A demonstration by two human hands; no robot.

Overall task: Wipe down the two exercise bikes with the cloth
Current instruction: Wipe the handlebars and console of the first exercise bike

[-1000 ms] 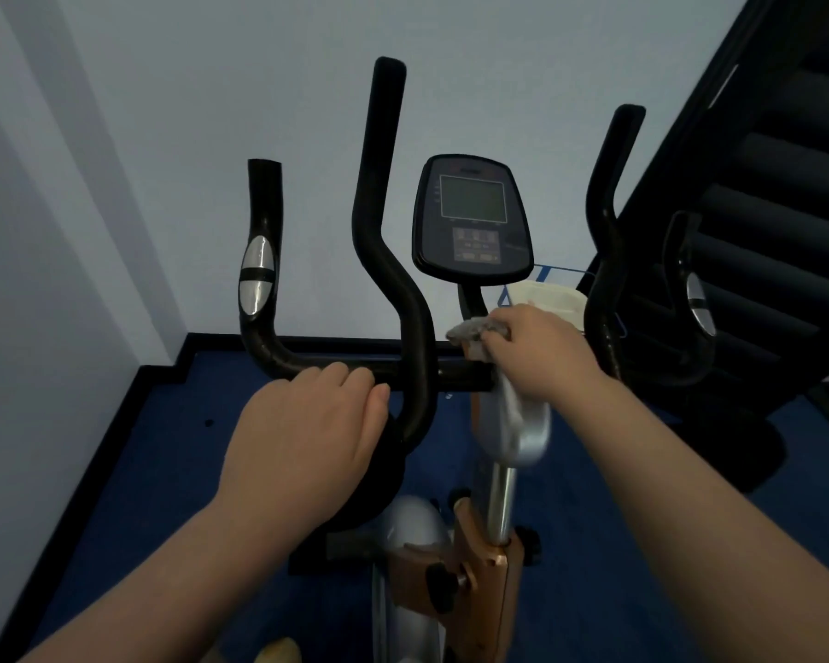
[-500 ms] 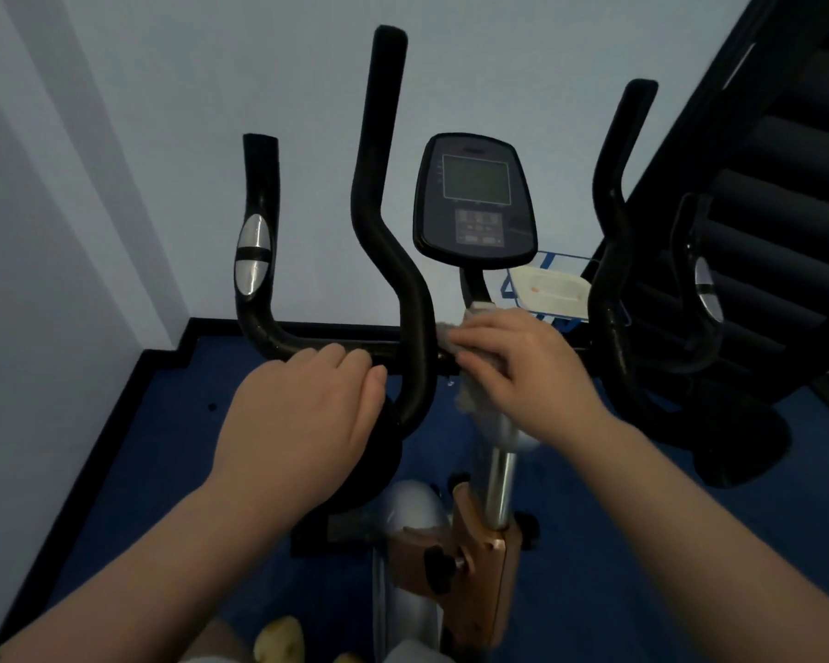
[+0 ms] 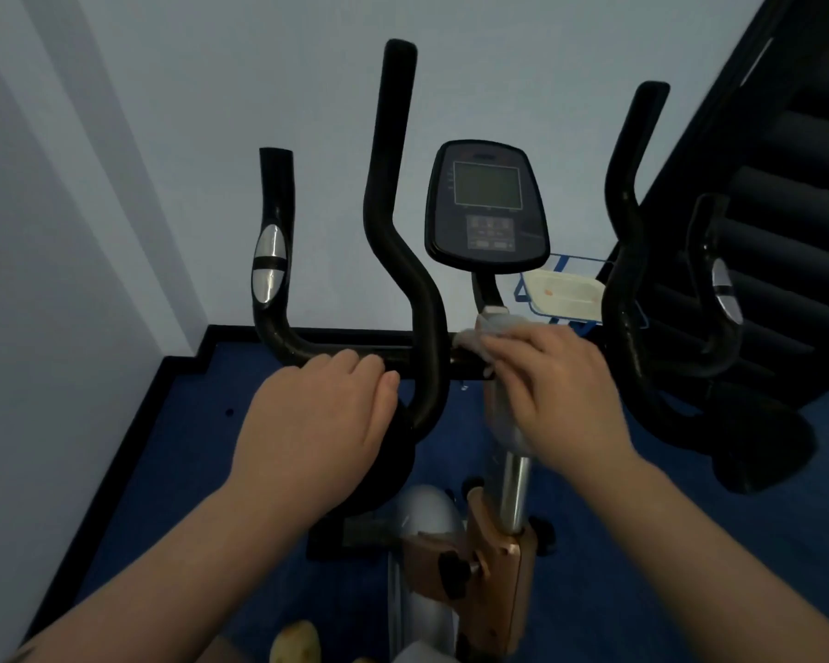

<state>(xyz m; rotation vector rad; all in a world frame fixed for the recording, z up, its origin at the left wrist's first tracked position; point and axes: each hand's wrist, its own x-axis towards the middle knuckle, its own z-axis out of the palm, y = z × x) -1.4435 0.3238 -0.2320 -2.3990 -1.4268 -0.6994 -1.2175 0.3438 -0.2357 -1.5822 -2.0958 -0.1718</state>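
At frame centre, a soft, limp cloth (image 3: 486, 334) is pressed onto the handlebar crossbar (image 3: 393, 358) by the right hand (image 3: 563, 390). The left hand (image 3: 319, 423) is closed around the crossbar. The cloth is best bunched under the palm.

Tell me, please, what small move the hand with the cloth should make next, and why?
Probably slide the cloth rightward along the crossbar. The right hand presses it on the bar below the console, while the left hand steadies the bar's other side, so that stretch is blocked.
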